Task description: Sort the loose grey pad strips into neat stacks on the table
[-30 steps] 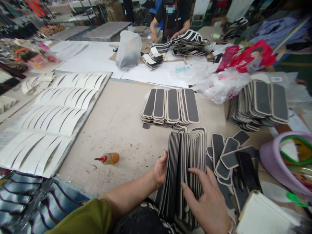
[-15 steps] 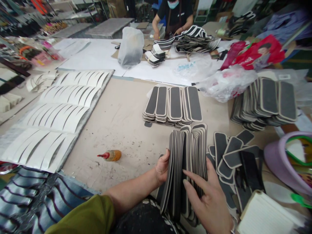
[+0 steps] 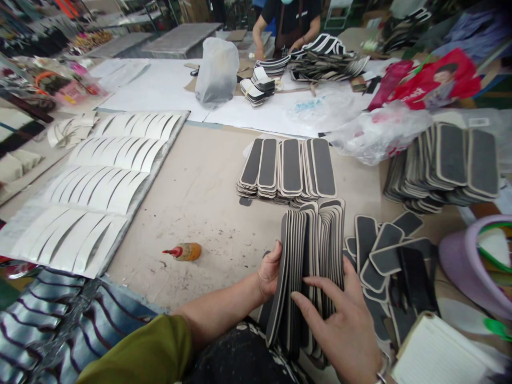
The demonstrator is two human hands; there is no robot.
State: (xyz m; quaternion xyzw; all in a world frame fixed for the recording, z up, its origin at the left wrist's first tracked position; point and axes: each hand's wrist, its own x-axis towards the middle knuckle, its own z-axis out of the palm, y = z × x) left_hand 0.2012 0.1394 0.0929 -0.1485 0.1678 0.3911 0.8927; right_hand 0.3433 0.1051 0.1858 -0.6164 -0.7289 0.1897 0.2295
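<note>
Right hand [image 3: 346, 328]: its thumb and index fingertip slid leftward over the strips [image 3: 332, 240], the thumb reaching the left-hand bunch [image 3: 295, 240].
Leftmost strip [image 3: 277, 288]: it leaned farther from its neighbours, fanning outward.
Head view: it dipped and swung left, the top edge cutting the co-worker's [image 3: 304, 24] mask [image 3: 287, 1].

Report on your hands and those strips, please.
Left hand against strip bundle, left side. Right hand open across it. Loose strips close by at right.

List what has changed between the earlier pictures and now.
The right hand shifted its thumb and index finger slightly left across the stack of strips; nothing was visibly grasped or let go. The left hand stayed at the stack's left side, and the orange bottle stayed put.
</note>
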